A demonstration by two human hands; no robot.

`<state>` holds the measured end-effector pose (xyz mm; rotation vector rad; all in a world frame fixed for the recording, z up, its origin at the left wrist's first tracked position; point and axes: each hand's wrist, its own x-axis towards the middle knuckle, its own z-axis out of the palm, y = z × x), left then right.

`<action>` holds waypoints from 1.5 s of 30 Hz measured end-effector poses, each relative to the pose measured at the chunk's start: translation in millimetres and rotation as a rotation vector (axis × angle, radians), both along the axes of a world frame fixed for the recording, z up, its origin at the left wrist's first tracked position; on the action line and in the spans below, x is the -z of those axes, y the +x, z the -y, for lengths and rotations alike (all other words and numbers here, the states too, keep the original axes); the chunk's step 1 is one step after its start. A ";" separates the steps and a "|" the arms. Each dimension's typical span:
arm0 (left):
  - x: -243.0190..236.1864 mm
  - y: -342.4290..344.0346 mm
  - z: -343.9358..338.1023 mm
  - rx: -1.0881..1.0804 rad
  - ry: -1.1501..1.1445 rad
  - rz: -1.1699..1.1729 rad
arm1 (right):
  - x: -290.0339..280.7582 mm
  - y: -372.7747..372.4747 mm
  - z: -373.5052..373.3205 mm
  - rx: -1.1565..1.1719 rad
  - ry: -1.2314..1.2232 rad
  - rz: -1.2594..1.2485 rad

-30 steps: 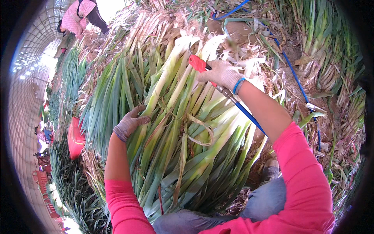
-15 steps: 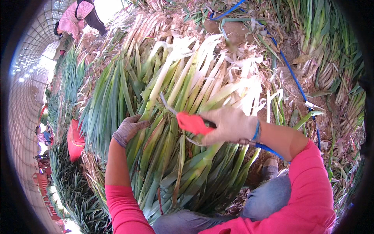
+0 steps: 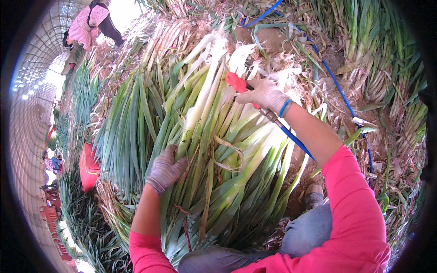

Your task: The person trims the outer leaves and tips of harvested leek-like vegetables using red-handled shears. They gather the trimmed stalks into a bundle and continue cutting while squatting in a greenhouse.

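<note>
In front of me lies a thick heap of leeks (image 3: 227, 154), white ends pointing away and green leaves toward my knees. My left hand (image 3: 167, 170), in a pale knitted glove, is closed around the green part of a leek (image 3: 193, 119) whose white stem points away from me. My gloved right hand (image 3: 267, 95) grips a red air blow gun (image 3: 236, 82) over the white ends. Its metal fitting joins a blue hose (image 3: 298, 144) running beneath my forearm. The gun's tip is hard to make out against the bright stems.
More leeks (image 3: 364, 50) lie at the far right, and a blue hose (image 3: 339, 82) crosses the soil and husks there. A red bag (image 3: 88, 167) lies at the left. Another person (image 3: 91, 22) bends over at the far left. My knee (image 3: 307, 232) borders the heap.
My right hand has moved the blow gun away from me, up toward the white ends. My left hand has shifted right and slightly nearer me. The leek stems between them have moved.
</note>
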<state>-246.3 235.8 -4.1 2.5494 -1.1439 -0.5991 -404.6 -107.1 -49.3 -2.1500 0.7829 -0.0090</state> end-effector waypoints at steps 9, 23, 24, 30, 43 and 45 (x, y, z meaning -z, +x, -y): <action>24.9 -122.2 -17.2 0.407 -0.210 0.312 | -75.6 -53.7 -99.7 -0.689 -0.108 -0.162; 56.0 97.1 72.5 -0.050 -0.257 0.291 | -33.2 -33.3 -81.9 -0.288 -0.040 -0.031; 76.7 122.1 79.2 -0.081 -0.174 0.259 | -38.1 -32.9 -87.8 -0.315 -0.024 -0.082; 134.1 195.8 78.4 -0.105 0.146 -0.154 | -33.8 -49.9 -78.7 -0.311 0.061 -0.168; 5.9 125.5 50.0 -0.026 0.124 -0.261 | -52.2 -55.2 -95.7 -0.369 0.218 -0.049; -3.9 124.7 50.0 -0.015 0.076 -0.271 | -59.3 -49.1 -108.2 -0.461 0.306 -0.043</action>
